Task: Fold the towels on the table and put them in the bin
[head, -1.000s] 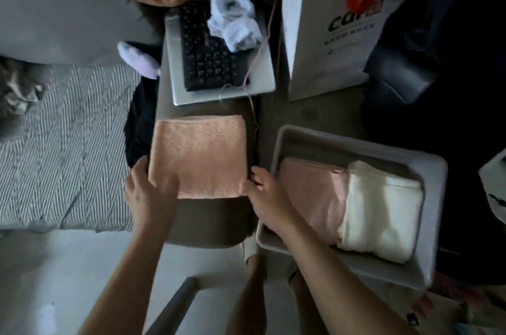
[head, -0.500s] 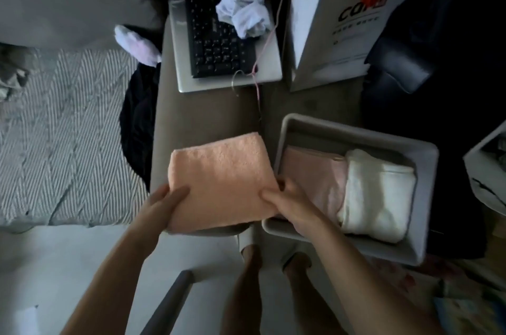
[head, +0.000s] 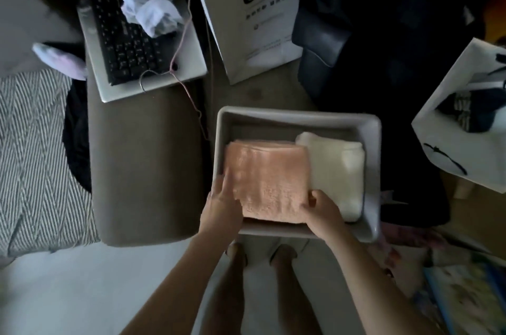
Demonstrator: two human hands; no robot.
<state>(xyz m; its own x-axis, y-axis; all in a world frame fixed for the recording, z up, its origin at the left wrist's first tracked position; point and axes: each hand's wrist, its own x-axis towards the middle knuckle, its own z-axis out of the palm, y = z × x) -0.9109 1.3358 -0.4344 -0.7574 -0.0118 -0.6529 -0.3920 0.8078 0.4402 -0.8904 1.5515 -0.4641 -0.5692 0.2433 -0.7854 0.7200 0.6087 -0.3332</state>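
A folded peach towel (head: pixel 269 178) is over the left half of the grey bin (head: pixel 298 118), on top of the pink towel that lay there, of which only a thin strip shows at its far edge. My left hand (head: pixel 223 204) holds the peach towel's near left corner. Its near right corner is gripped by my right hand (head: pixel 321 210). A folded cream towel (head: pixel 339 170) fills the bin's right half. The brown table (head: pixel 145 165) lies to the left of the bin, bare at its near end.
A laptop (head: pixel 137 44) with crumpled white cloth (head: pixel 147 10) and a thin cable on it sits at the table's far end. A white paper bag (head: pixel 254 14) stands behind the bin, another white bag (head: pixel 465 129) at right. A striped fabric surface (head: pixel 32 156) is at left.
Both hands lifted the folded peach towel off the table and carried it right, over the bin and onto the pink towel.
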